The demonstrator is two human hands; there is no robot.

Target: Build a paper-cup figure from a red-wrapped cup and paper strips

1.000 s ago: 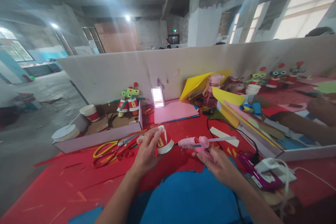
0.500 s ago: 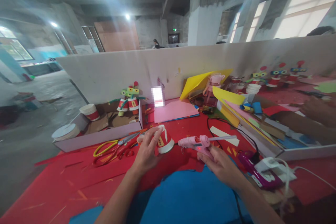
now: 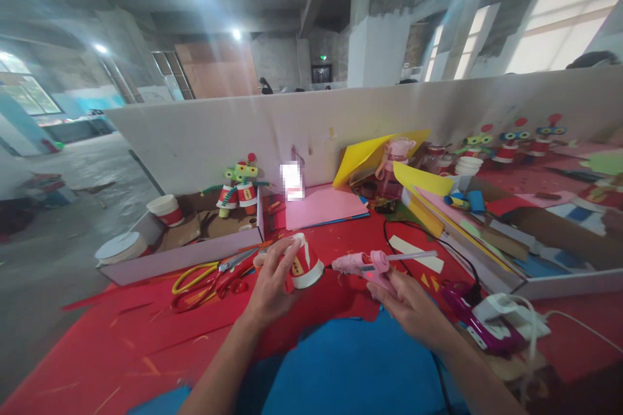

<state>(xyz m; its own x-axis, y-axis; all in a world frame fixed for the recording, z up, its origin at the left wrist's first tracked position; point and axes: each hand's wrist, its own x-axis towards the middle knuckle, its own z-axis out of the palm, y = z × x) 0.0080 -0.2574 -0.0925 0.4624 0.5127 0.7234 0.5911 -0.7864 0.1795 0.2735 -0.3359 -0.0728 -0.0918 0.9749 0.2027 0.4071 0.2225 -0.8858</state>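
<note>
My left hand [image 3: 273,282] is closed around a paper cup [image 3: 307,267] with a red band and white rim, tilted on its side above the red table cover. In my right hand [image 3: 402,298] is a pink glue gun [image 3: 363,264] with a clear glue stick out of its back and a small red light lit. Its dark nozzle points left and meets or nearly meets the cup's rim; I cannot tell whether they touch. Left of my left hand lie scissors with yellow handles [image 3: 195,274] and another pair with red handles [image 3: 195,298].
A cardboard box [image 3: 182,258] on the left holds cups and small cup figures [image 3: 246,191]. Pink paper [image 3: 326,206] lies behind the cup. On the right are a paper-filled box [image 3: 569,285] and a purple power strip [image 3: 481,318] with cords. A white partition [image 3: 219,133] stands behind.
My hands, the cup and the glue gun stay almost still. At the far right, another person's hand and arm have withdrawn from over the right box.
</note>
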